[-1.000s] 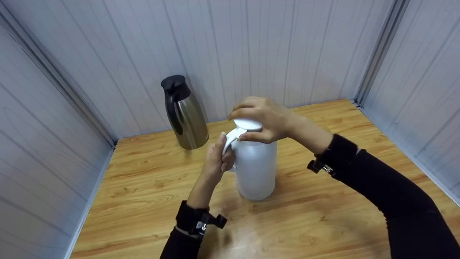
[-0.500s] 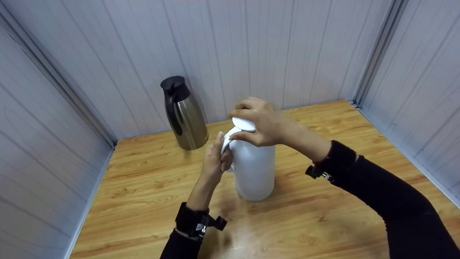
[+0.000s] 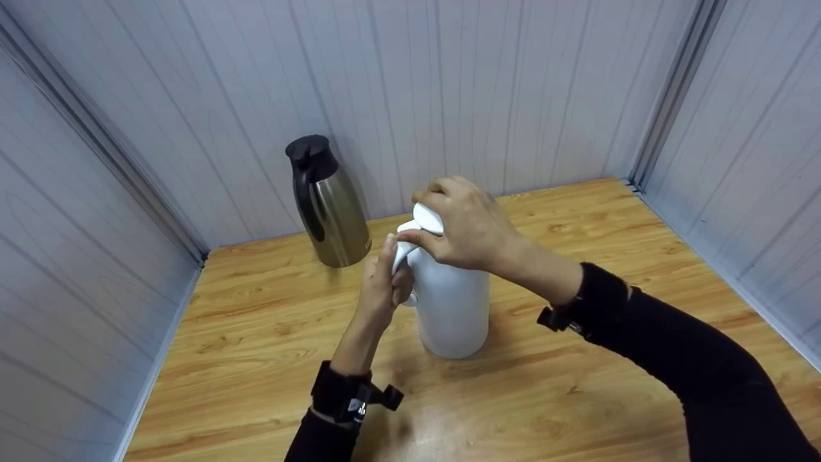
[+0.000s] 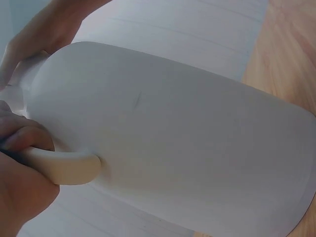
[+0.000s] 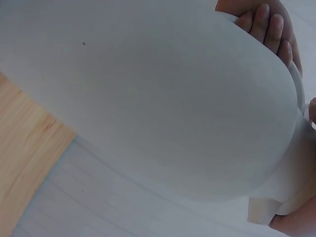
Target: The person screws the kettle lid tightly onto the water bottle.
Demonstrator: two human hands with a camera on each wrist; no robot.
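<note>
A white thermos jug (image 3: 452,308) stands upright in the middle of the wooden table (image 3: 256,333). My left hand (image 3: 385,285) grips its handle (image 4: 64,168) from the left side, fingers curled round it. My right hand (image 3: 465,228) sits on top, curled round the white lid (image 3: 428,218), thumb at the front. The left wrist view is filled by the jug body (image 4: 173,143). In the right wrist view the jug (image 5: 148,94) is close up, with the left hand's fingers (image 5: 266,24) behind it at the top right.
A steel vacuum jug (image 3: 328,205) with a black lid and handle stands at the back left near the wall. Grey panel walls (image 3: 513,83) close the table in on the left, back and right.
My right hand has turned on the lid, the wrist swinging down and toward me. The lid shows less under the hand. My left hand stays on the handle.
</note>
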